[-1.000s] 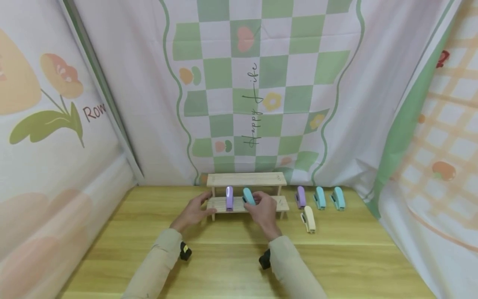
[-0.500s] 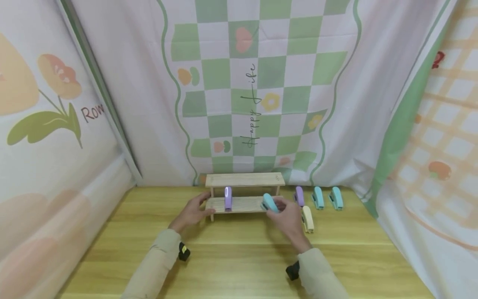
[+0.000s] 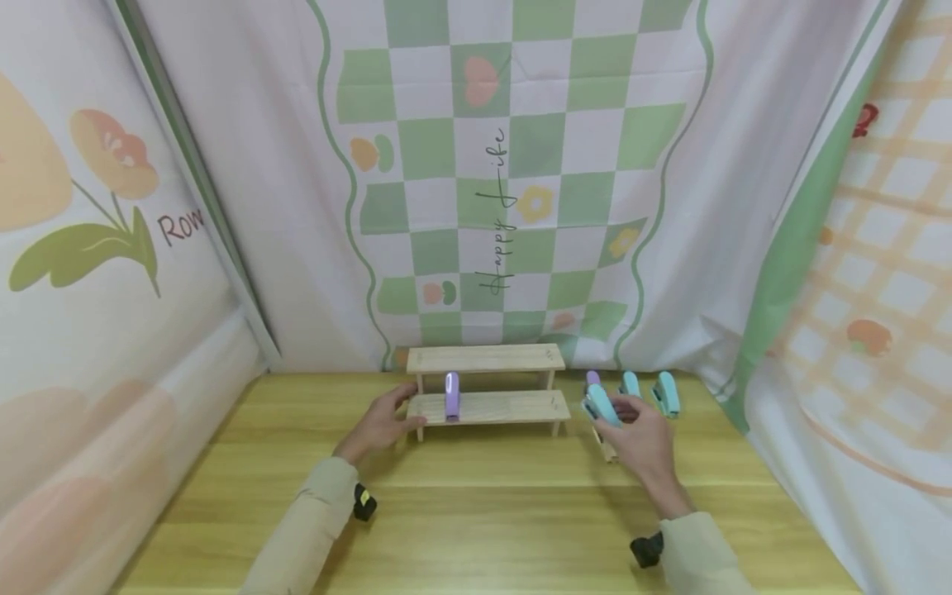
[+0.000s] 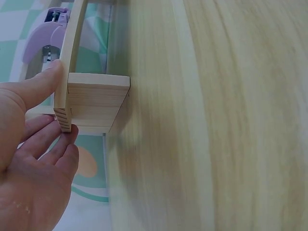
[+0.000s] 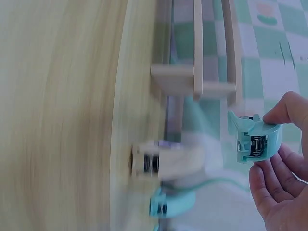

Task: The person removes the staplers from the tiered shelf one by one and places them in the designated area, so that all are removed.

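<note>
A teal stapler [image 3: 599, 405] is held in the air by my right hand [image 3: 645, 438], to the right of a two-tier wooden shelf [image 3: 513, 405]. In the right wrist view, the thumb and fingers pinch this teal stapler [image 5: 272, 139], whose metal spring shows inside. My left hand [image 3: 379, 428] grips the left end of the lower tier. Its thumb lies against the board's face, with the other fingers on the opposite side, as the left wrist view shows. A purple stapler [image 3: 452, 397] stands on the lower tier near that hand.
Right of the shelf, a purple stapler [image 3: 592, 378], two teal staplers [image 3: 630, 383] and a cream stapler [image 3: 608, 449] stand on the wooden table [image 3: 461, 529]. The held stapler and right hand partly cover some of them. A patterned curtain [image 3: 491, 165] hangs behind.
My right hand has lifted the teal stapler off the lower tier and carried it rightward, beyond the shelf's end. The left hand keeps its hold on the shelf.
</note>
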`<state>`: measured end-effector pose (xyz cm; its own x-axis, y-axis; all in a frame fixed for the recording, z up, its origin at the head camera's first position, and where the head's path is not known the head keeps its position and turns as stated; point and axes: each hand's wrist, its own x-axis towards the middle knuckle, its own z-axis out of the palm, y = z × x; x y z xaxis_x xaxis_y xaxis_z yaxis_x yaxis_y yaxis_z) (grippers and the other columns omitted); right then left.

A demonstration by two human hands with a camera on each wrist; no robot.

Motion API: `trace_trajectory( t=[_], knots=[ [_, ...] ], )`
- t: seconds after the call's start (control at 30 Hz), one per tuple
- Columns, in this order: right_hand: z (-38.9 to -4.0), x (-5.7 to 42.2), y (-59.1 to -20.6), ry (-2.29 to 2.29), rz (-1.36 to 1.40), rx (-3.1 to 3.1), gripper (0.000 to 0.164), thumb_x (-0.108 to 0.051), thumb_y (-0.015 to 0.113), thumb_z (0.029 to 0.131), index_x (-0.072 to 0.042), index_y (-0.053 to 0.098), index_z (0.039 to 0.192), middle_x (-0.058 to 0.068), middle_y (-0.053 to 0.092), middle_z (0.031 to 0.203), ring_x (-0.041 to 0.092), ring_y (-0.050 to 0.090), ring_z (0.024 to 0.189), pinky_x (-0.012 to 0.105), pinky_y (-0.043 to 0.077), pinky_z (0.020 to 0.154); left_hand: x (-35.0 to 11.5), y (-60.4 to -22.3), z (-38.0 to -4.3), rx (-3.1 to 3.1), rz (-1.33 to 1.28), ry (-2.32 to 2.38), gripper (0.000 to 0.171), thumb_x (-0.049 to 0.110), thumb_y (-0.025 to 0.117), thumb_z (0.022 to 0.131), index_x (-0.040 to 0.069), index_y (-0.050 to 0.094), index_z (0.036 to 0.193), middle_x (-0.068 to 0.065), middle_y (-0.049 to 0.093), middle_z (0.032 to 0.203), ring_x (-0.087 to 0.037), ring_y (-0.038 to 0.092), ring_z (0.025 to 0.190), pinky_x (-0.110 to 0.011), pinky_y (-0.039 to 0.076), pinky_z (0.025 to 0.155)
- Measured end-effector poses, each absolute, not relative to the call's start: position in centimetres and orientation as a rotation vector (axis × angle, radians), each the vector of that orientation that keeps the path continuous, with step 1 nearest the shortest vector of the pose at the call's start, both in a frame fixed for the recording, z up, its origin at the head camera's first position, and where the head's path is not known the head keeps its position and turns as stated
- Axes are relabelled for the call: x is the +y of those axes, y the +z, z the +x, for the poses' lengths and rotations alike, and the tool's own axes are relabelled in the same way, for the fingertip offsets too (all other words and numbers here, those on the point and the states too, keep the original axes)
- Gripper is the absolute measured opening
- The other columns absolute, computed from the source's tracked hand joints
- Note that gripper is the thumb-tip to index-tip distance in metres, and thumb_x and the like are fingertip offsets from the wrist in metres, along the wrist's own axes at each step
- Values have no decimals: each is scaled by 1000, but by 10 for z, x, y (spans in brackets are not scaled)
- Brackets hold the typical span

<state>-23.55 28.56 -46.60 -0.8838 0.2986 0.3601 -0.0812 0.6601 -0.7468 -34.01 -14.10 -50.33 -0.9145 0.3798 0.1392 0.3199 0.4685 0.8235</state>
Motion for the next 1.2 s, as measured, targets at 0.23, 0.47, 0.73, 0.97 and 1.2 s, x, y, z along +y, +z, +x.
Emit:
trace_trajectory(
  t=[0.23,0.47,0.73,0.97,1.2],
  knots=[
    [-228,322,-469,1076,-320,-2386,42,-14,86,83,0,75,121,23,78,112,24,72,95,2,47,70,-141,-503,-340,2631,632,1461,74,19,77,98,-3,40,158,-27,43,163,-47,39,153,-59,32,129],
    [-230,344,-480,1071,-466,-2337,45,-14,90,80,0,76,120,24,78,113,-8,57,76,0,44,65,-142,-505,-341,2640,623,1448,73,18,77,98,-2,41,158,-26,44,163,-46,40,153,-59,33,129],
    [-234,353,-496,1110,-549,-2339,44,-15,88,83,2,75,121,24,78,115,-6,60,74,4,47,63,-142,-507,-342,2632,582,1460,72,17,76,98,2,42,159,-22,44,164,-47,38,154,-60,32,130],
    [-236,359,-509,1110,-617,-2412,45,-19,86,85,-1,74,124,22,77,118,3,66,80,16,48,74,-142,-508,-343,2626,590,1454,75,19,77,98,-1,40,160,-24,42,165,-51,38,153,-62,33,128],
    [-239,360,-517,1136,-652,-2413,43,-17,84,85,2,74,123,24,77,117,12,69,80,37,55,88,-141,-506,-341,2624,585,1471,75,18,77,98,0,40,160,-24,42,165,-50,38,153,-63,32,129]
  ],
)
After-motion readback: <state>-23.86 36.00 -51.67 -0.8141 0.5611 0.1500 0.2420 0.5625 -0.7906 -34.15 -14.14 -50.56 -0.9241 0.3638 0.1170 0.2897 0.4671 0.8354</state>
